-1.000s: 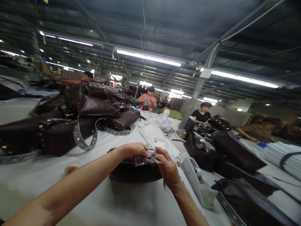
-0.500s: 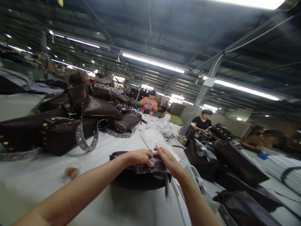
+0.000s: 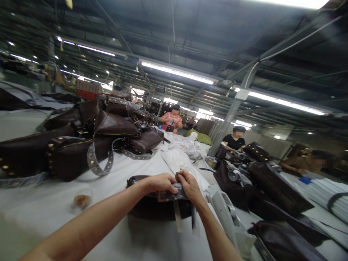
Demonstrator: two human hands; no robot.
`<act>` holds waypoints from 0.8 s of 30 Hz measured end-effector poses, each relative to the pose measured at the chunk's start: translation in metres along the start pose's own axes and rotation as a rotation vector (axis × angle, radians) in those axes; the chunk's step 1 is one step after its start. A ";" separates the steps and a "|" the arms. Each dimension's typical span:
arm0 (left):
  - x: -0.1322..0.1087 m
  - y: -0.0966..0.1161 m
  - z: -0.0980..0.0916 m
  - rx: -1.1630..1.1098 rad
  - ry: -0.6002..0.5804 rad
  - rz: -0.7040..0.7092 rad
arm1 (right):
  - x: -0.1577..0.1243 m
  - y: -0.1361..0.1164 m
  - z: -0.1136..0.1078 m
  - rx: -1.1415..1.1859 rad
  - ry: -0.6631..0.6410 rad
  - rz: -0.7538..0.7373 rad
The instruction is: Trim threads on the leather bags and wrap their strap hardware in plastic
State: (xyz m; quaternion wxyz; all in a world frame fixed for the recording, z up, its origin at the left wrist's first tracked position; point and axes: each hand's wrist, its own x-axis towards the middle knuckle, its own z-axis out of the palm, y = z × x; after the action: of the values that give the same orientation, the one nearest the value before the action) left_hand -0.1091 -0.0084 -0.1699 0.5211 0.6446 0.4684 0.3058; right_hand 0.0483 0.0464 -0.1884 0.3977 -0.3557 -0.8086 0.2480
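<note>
A dark brown leather handbag (image 3: pixel 154 210) lies on the white-covered table right in front of me. Across its top runs a bag strap (image 3: pixel 178 194) wrapped in clear plastic, with a square buckle (image 3: pixel 162 196) showing below my fingers. My left hand (image 3: pixel 163 183) is closed on the strap, thumb on top. Close beside it, my right hand (image 3: pixel 189 185) pinches a brown end of the strap. The fingertips nearly meet, so the exact grip is partly hidden. A pale strip (image 3: pixel 178 217) hangs down over the bag's front.
Many brown handbags (image 3: pixel 116 125) are piled at the left, and more bags (image 3: pixel 277 188) lie at the right. A small clear tub (image 3: pixel 82 200) stands left of my arm. Crumpled plastic (image 3: pixel 187 146) lies ahead. A grey plastic holder (image 3: pixel 231 214) is near my right arm. Co-workers stand beyond.
My right hand's fingers have curled from stretched out to a pinch at the strap's end. The pale strip now hangs over the bag's front. My left hand has hardly moved.
</note>
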 end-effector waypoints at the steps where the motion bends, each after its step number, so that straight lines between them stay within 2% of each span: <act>1: 0.001 0.001 0.000 -0.001 -0.001 -0.002 | 0.000 -0.002 0.000 -0.010 0.018 0.001; 4: 0.001 0.002 -0.002 -0.038 0.006 -0.030 | -0.004 -0.006 -0.009 -0.049 0.121 0.011; 7: 0.000 0.001 -0.007 -0.098 0.030 -0.066 | -0.029 -0.005 -0.027 -0.173 0.280 -0.137; 8: -0.001 0.000 -0.008 -0.110 0.026 -0.067 | -0.043 -0.004 -0.033 -0.238 0.279 -0.240; 11: 0.000 -0.001 -0.009 -0.126 -0.013 -0.069 | -0.085 0.004 -0.038 -0.506 0.076 -0.516; 12: 0.001 -0.001 -0.008 -0.124 -0.012 -0.079 | -0.095 0.007 -0.034 -0.570 0.031 -0.564; 14: 0.002 0.000 -0.006 -0.112 0.008 -0.092 | -0.107 0.010 -0.023 -0.616 0.026 -0.619; 17: 0.001 0.001 -0.004 -0.097 0.022 -0.084 | -0.102 0.012 -0.007 -0.511 0.118 -0.595; 20: -0.002 0.002 -0.003 -0.092 -0.007 -0.075 | -0.085 0.012 -0.006 -0.317 0.204 -0.452; 22: -0.003 0.004 -0.002 -0.080 -0.021 -0.067 | -0.075 0.012 -0.011 -0.247 0.197 -0.402; 24: -0.002 0.004 -0.002 -0.064 -0.012 -0.047 | -0.067 0.010 -0.016 -0.245 0.133 -0.424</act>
State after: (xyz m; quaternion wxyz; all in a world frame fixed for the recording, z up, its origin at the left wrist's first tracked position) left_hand -0.1098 -0.0096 -0.1651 0.5512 0.6183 0.4702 0.3046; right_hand 0.0936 0.0027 -0.2174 0.4471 -0.2393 -0.8612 0.0353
